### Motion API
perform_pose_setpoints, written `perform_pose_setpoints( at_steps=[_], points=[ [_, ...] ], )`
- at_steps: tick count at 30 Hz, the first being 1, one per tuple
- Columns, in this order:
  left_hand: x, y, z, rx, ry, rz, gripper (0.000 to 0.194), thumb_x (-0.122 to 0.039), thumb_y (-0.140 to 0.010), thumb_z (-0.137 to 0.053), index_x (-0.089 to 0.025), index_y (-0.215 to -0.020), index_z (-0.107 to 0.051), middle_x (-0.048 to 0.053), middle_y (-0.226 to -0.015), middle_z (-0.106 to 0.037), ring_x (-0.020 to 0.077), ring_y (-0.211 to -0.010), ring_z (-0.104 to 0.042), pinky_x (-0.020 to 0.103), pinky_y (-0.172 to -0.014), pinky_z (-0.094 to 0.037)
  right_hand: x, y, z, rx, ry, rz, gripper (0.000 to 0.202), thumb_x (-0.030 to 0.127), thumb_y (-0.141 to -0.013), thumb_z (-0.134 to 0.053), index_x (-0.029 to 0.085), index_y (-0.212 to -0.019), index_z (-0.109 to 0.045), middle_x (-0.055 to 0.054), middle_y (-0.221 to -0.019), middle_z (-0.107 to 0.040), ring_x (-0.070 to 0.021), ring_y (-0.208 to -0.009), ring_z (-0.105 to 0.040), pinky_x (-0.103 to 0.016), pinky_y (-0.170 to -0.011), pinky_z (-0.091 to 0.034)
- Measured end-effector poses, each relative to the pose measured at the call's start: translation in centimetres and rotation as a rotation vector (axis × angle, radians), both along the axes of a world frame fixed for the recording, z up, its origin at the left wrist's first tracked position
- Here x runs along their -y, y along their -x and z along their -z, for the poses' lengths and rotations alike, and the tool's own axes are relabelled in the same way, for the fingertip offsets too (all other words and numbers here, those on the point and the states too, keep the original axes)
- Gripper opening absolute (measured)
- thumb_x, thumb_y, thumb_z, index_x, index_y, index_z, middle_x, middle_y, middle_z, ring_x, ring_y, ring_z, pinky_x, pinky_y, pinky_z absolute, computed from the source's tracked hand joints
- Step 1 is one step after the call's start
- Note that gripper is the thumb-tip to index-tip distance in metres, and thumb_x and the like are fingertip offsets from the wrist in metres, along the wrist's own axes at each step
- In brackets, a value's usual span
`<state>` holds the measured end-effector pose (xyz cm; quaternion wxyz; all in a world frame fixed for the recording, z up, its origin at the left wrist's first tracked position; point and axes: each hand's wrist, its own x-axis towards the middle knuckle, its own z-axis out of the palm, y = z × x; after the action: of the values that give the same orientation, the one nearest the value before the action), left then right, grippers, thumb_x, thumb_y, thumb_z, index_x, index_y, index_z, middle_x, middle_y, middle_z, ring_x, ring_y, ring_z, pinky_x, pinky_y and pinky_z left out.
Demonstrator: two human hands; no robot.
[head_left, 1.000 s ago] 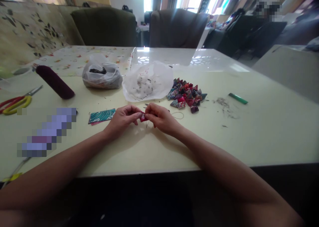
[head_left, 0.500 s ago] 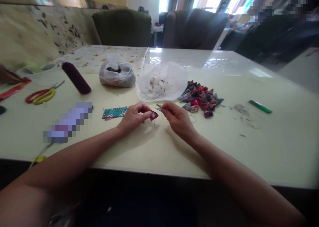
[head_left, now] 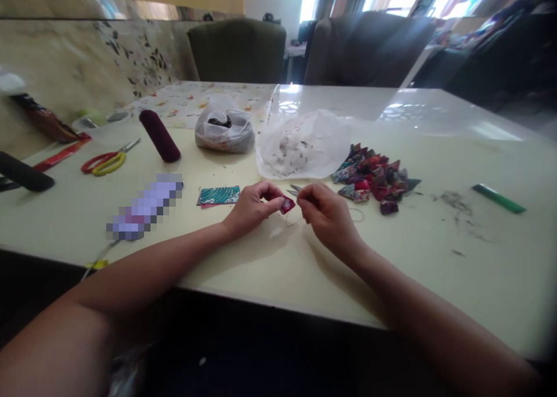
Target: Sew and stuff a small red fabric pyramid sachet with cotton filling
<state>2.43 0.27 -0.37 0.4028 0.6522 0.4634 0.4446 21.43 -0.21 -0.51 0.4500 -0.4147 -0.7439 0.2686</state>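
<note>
on the cream table (head_left: 435,281) your left hand (head_left: 250,208) pinches one small red fabric piece (head_left: 287,204) at its fingertips, while your right hand (head_left: 326,211), just beside it, pinches one thread (head_left: 357,214).

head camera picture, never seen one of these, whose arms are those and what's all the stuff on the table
The camera sits on a person's head and looks down, so both arms are that person's own. There is no machine. The left hand pinches a small red fabric piece. The right hand is closed close beside it with fingertips pinched; a thin thread loops on the table nearby. Behind the hands lie a pile of folded fabric pieces, a white bag of stuffing, a knotted plastic bag, a teal patterned strip, a dark red roll, scissors with red and yellow handles and a green stick.
</note>
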Motion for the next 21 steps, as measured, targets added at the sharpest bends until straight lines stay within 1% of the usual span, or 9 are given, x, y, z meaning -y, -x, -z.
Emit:
perform_pose_setpoints(
  at_steps=[4,12,18,21],
  points=[
    [0.05,-0.02,0.06,0.011,0.013,-0.017,0.015,-0.031,-0.078,-0.071,-0.016,-0.078,-0.067,0.004,-0.075,-0.070,0.0133,-0.065,-0.059,0.025,-0.056,-0.045,-0.07,-0.01,-0.06,0.014,-0.060,0.032,0.012,0.015,-0.088,-0.058,0.019,-0.076,-0.058,-0.002,-0.079,-0.055,-0.0157,-0.075,-0.051,-0.029,-0.070,-0.038],
    [0.02,-0.06,0.15,0.063,0.020,-0.014,0.017,-0.032,-0.079,-0.073,-0.016,-0.079,-0.067,0.004,-0.075,-0.072,0.0129,-0.062,-0.059,0.024,-0.052,-0.045,-0.03,0.03,-0.06,0.019,-0.028,0.029,0.014,0.016,-0.087,-0.060,0.019,-0.074,-0.058,-0.001,-0.075,-0.057,-0.0138,-0.070,-0.050,-0.028,-0.067,-0.038],
    [-0.02,-0.07,0.03,0.068,0.013,-0.024,0.017,-0.031,-0.079,-0.073,-0.015,-0.080,-0.067,0.005,-0.075,-0.071,0.0136,-0.064,-0.060,0.024,-0.052,-0.046,0.05,0.12,-0.28,0.039,-0.026,0.037,0.016,0.015,-0.087,-0.061,0.018,-0.072,-0.058,0.000,-0.072,-0.057,-0.0132,-0.068,-0.049,-0.027,-0.065,-0.035],
    [-0.02,-0.09,-0.03,0.072,0.004,-0.033,0.016,-0.031,-0.078,-0.074,-0.015,-0.079,-0.067,0.004,-0.074,-0.071,0.0126,-0.062,-0.059,0.024,-0.052,-0.046,-0.02,0.08,-0.26,0.050,-0.008,0.032,0.016,0.018,-0.088,-0.061,0.018,-0.072,-0.059,-0.001,-0.074,-0.056,-0.0129,-0.068,-0.049,-0.027,-0.064,-0.036]
  ],
)
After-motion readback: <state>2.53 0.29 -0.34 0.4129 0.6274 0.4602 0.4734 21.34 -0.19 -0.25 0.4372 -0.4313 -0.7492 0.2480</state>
